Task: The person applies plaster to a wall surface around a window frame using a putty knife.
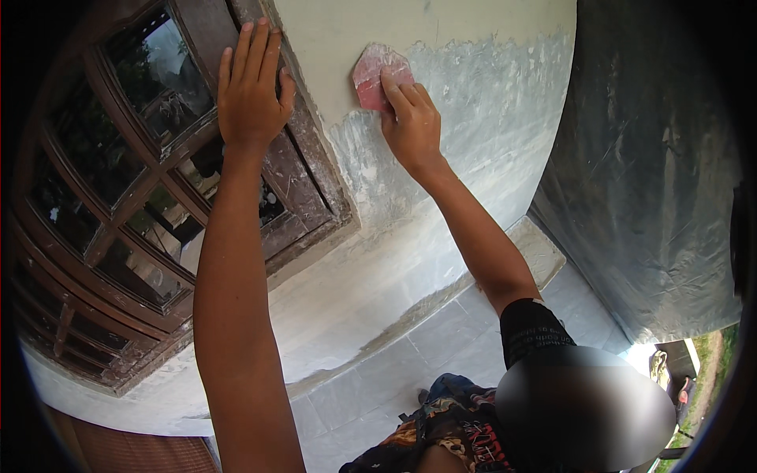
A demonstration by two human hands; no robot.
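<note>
My left hand (pixel 254 91) lies flat on the brown wooden window frame (pixel 315 169), fingers stretched out and pointing up. To its right, my right hand (pixel 413 126) presses a flat pinkish-red piece (pixel 374 79) against the wall, the index finger laid along its face. The piece has angular edges and whitish residue on it; whether it is a putty spreader or a sanding sheet, I cannot tell. Around it the wall (pixel 481 118) is patchy grey, with a ragged border against a smooth cream coat (pixel 473 20) above.
Glass panes (pixel 162 71) fill the window on the left. A dark plastic sheet (pixel 646 181) hangs at the right. Below the wall runs a grey tiled floor (pixel 386 370), with a raised ledge (pixel 540 248) near the corner. Grass shows at the lower right.
</note>
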